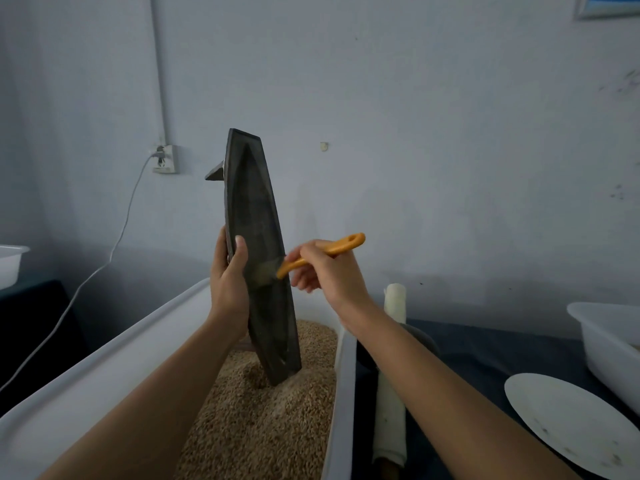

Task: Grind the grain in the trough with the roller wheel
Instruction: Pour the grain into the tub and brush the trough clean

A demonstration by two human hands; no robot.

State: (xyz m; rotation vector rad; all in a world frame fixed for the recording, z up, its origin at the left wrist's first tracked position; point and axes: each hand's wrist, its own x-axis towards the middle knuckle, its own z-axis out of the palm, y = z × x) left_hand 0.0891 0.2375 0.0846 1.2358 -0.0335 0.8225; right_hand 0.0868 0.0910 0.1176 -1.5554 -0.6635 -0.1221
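The dark boat-shaped trough (254, 209) stands nearly upright, its lower tip resting in the grain (263, 420) that fills a white bin (138, 341). My left hand (230, 275) grips the trough's left edge at mid-height, thumb on its inner face. My right hand (325, 268) holds an orange-handled brush (332, 249), and its blurred bristles touch the inside of the trough beside my left thumb. The roller wheel (420, 337) lies right of the bin, mostly hidden behind my right forearm, with its white-wrapped axle (393, 393) running towards me.
A white plate (568, 420) and a white tub (609, 344) sit at the right on the dark table. Another white tub (10, 265) is at far left. A white cable (104, 265) hangs from a wall socket (166, 159) behind the bin.
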